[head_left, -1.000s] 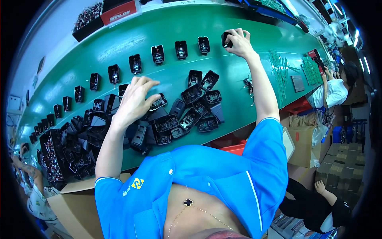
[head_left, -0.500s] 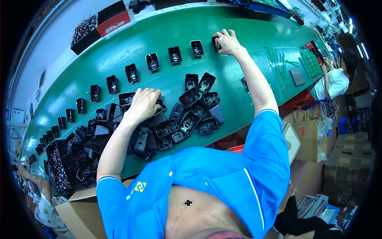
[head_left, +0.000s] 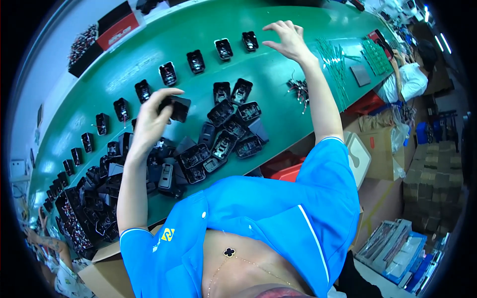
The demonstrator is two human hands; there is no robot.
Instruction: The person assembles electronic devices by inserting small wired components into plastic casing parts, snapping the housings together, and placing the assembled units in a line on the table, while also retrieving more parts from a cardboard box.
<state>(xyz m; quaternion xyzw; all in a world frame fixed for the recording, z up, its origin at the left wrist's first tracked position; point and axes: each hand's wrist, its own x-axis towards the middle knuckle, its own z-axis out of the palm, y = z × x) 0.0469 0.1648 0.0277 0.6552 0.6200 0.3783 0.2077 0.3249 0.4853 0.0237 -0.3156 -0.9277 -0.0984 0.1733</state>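
My left hand point(head_left: 153, 111) is closed around a black plastic housing point(head_left: 180, 109), lifted over the left side of the pile. Above the green table my right hand point(head_left: 288, 40) is empty, thumb and fingers spread apart. Just left of it stands an open black housing point(head_left: 250, 41), the last at the right end of a long curved row. Other housings in the row include one with a pale rim point(head_left: 223, 49) and another point(head_left: 196, 61). In front of me lies a heap of loose black housings point(head_left: 224, 144), several with their hollow insides facing up.
A bundle of small wired parts point(head_left: 299, 90) lies beside my right forearm. Green strips point(head_left: 334, 62), green boards point(head_left: 376, 55) and a grey plate point(head_left: 360, 75) are farther right, near a co-worker point(head_left: 410, 79). A box of wired parts point(head_left: 82, 49) stands at the back left.
My left hand has lifted a black housing off the pile and moved left. My right hand has let go of the row's end housing and drawn away to its right. The view has shifted slightly.
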